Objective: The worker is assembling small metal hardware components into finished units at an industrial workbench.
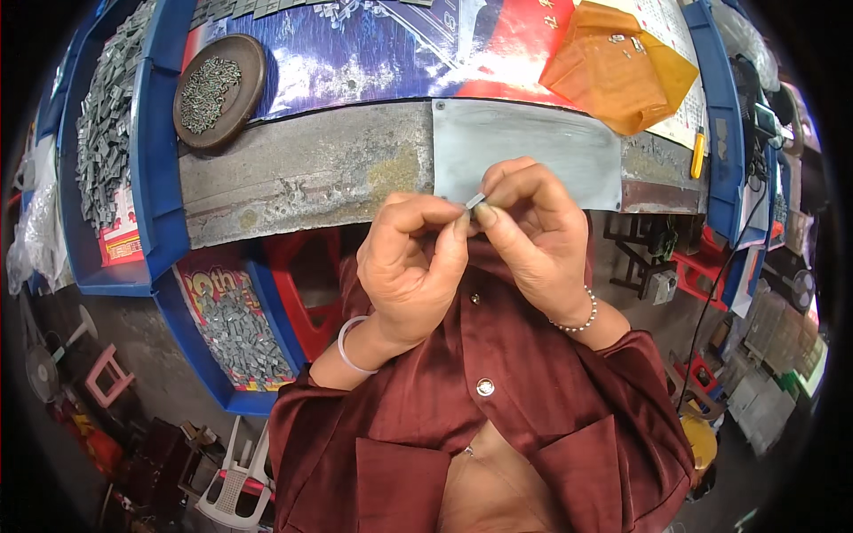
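At the near edge of the bench (306,169), left hand (413,258) and right hand (540,231) nearly closed, pinching one small grey part (475,202), grey plate (533,138) just beyond, blue trays (158,160) left and right.

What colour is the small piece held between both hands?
The small piece is grey, as the head view shows.

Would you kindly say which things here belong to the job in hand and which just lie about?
Likely the job:
grey piece, pinched by left hand and right hand
small parts in brown dish
grey pieces in blue bin

Seemingly lying about:
clear plastic
white plastic chair
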The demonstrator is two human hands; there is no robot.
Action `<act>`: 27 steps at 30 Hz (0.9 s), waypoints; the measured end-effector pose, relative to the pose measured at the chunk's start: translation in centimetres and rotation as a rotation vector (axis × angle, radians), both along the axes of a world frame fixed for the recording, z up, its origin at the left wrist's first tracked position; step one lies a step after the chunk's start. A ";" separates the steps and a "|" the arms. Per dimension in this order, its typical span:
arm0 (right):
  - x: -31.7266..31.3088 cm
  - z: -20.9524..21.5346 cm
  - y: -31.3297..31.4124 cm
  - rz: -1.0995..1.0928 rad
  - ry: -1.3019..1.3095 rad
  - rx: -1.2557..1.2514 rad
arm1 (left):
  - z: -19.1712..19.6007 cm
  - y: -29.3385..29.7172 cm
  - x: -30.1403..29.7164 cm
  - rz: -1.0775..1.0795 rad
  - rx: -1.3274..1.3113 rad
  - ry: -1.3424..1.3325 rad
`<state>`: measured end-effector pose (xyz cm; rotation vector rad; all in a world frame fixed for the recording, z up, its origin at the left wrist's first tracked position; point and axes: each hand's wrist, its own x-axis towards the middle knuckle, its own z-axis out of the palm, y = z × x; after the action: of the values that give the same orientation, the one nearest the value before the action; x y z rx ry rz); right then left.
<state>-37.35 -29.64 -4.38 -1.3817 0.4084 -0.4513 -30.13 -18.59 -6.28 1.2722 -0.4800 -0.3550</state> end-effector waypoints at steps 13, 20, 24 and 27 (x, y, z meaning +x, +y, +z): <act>-0.4 0.0 -1.1 0.066 0.029 0.193 | 1.0 0.6 0.4 -0.162 0.075 0.080; -0.7 0.9 -1.7 0.166 0.111 0.466 | 1.7 1.1 0.6 -0.304 0.126 0.227; -1.4 1.3 -1.8 0.175 0.094 0.469 | 1.7 1.0 0.2 -0.291 0.111 0.214; -1.7 1.1 -1.6 0.158 0.104 0.382 | 0.9 0.9 -0.3 -0.272 0.129 0.044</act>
<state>-39.10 -31.26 -3.24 -1.0576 0.4411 -0.1605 -30.41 -17.68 -5.39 1.3229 -0.6020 -0.6495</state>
